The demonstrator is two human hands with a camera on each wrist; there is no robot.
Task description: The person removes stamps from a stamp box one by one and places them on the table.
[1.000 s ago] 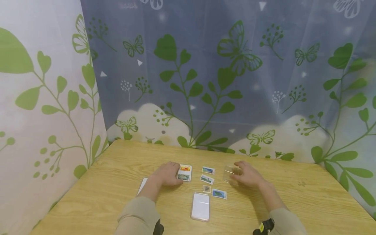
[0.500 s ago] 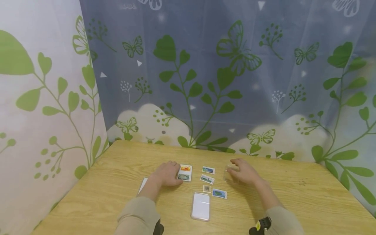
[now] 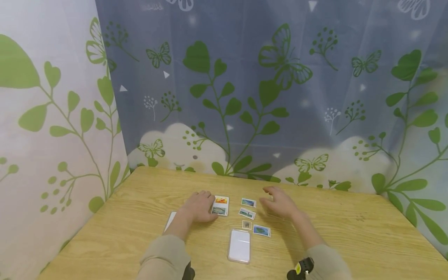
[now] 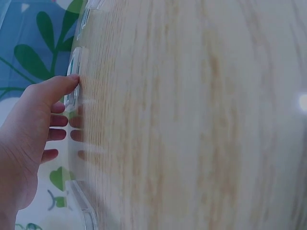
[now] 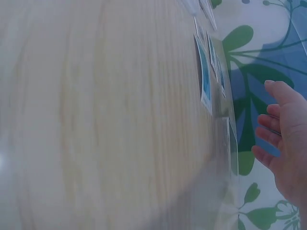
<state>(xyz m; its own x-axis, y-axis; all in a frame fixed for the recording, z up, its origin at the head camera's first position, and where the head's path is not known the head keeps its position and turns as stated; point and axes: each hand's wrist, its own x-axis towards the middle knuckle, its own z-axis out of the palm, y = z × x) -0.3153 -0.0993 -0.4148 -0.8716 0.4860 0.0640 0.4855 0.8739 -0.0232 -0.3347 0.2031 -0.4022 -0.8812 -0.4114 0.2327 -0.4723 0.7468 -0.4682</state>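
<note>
My left hand [image 3: 199,208] rests at the left side of a flat clear case [image 3: 220,210] that bears two stamps, one orange, one green. Its thumb touches the case edge in the left wrist view, the other fingers loosely extended. My right hand [image 3: 280,204] is held over the table just right of the loose stamps, fingers relaxed, nothing in them. Those stamps are a blue one [image 3: 248,202], a green one [image 3: 247,213], a small grey one [image 3: 246,224] and a blue-green one [image 3: 261,230]. A clear plastic cover [image 5: 231,143] lies below my right hand, mostly hidden in the head view.
A clear case with a white insert [image 3: 239,246] lies in front of the stamps. Another white-faced case [image 3: 170,220] is partly hidden behind my left forearm. The wooden table [image 3: 350,225] meets a patterned curtain [image 3: 238,116] at the back.
My right hand has moved left from the clear plastic cover towards the loose stamps, leaving the cover on the table. My left hand and the stamps have stayed put.
</note>
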